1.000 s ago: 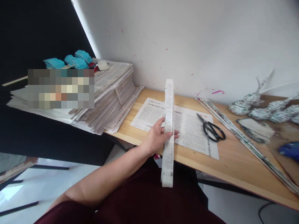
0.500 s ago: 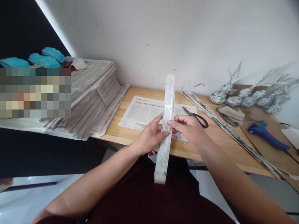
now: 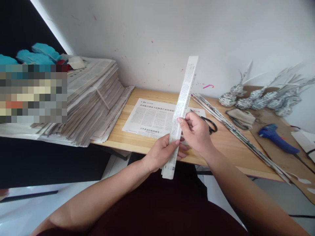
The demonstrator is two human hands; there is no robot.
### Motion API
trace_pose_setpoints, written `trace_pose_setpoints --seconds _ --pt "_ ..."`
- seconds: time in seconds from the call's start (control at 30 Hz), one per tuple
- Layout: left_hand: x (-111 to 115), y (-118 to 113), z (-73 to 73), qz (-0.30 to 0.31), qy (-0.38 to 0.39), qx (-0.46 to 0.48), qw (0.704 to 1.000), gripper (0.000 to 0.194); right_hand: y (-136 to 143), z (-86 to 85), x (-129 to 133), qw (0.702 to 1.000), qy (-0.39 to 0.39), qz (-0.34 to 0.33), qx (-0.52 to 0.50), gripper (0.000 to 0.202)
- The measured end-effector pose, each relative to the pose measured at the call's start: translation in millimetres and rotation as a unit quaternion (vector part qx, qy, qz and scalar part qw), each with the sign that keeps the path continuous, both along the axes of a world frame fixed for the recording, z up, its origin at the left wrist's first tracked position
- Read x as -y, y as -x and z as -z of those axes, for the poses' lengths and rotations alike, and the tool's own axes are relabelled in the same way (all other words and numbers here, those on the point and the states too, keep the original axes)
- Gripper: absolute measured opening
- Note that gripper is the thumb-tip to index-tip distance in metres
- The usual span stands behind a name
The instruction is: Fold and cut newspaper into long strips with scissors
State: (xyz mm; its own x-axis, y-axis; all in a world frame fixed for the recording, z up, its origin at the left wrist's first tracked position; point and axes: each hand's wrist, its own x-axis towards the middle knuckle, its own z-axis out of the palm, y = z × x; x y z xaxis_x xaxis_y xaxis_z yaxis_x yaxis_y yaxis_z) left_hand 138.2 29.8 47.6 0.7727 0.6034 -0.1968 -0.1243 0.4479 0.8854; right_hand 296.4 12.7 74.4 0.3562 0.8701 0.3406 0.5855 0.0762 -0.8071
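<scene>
A long, narrow folded newspaper strip (image 3: 184, 91) tilts upward over the table's front edge, its top leaning right. My left hand (image 3: 163, 150) grips its lower part, thumb across the front and fingers behind. Higher up, my right hand (image 3: 195, 129) pinches the strip's right edge between thumb and fingers. Behind the strip a printed newspaper sheet (image 3: 150, 116) lies flat on the wooden table (image 3: 130, 139). Black-handled scissors (image 3: 212, 126) rest on the table, partly hidden by my right hand.
At left stands a tall newspaper stack (image 3: 98, 98) with blue objects (image 3: 40, 54) behind it. Thin rolled paper sticks (image 3: 241, 137) lie diagonally at right. Beyond them are a folded cloth (image 3: 240, 118), a blue glue gun (image 3: 278, 138) on cardboard, and several woven paper shapes (image 3: 253, 100) along the wall.
The strip's top has moved up and to the right, so it leans more. My left hand is now lower and nearer its bottom end; my right hand has shifted slightly up along it.
</scene>
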Motion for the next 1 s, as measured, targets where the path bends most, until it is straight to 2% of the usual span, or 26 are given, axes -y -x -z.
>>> trace_pose_setpoints --seconds 0.1,0.2,0.3,0.4,0.53,0.77,0.87,1.0 --pt "1 1 2.9 0.002 0.014 0.009 1.0 0.031 0 -0.7 -5 1.0 -0.013 -0.003 0.003 0.031" --pt "0 0 2.1 -0.016 0.038 0.018 0.999 0.029 -2 -1.3 -12 0.999 -0.007 -0.033 -0.038 0.03" --pt "-8 -3 -4.3 -0.063 0.075 0.033 0.995 0.022 -4 0.3 -13 0.99 0.05 -0.071 -0.116 0.032" --pt "-21 -6 -12.7 -0.126 0.104 0.042 0.986 0.015 -5 4.4 -2 0.974 0.129 -0.101 -0.155 0.043" --pt "-35 -10 -18.1 -0.189 0.135 0.047 0.972 0.013 -1 9.7 23 0.933 0.248 -0.184 -0.186 0.056" --pt "-35 -17 -14.8 -0.201 0.146 0.041 0.968 0.015 13 19.6 36 0.91 0.268 -0.18 -0.261 0.044" --pt "-38 -16 -11.1 -0.196 0.135 0.037 0.971 0.017 12 20.2 38 0.914 0.278 -0.179 -0.236 0.04" --pt "-53 -11 -12.6 -0.211 0.101 0.042 0.971 0.019 1 11.5 47 0.921 0.315 -0.196 -0.116 0.038"
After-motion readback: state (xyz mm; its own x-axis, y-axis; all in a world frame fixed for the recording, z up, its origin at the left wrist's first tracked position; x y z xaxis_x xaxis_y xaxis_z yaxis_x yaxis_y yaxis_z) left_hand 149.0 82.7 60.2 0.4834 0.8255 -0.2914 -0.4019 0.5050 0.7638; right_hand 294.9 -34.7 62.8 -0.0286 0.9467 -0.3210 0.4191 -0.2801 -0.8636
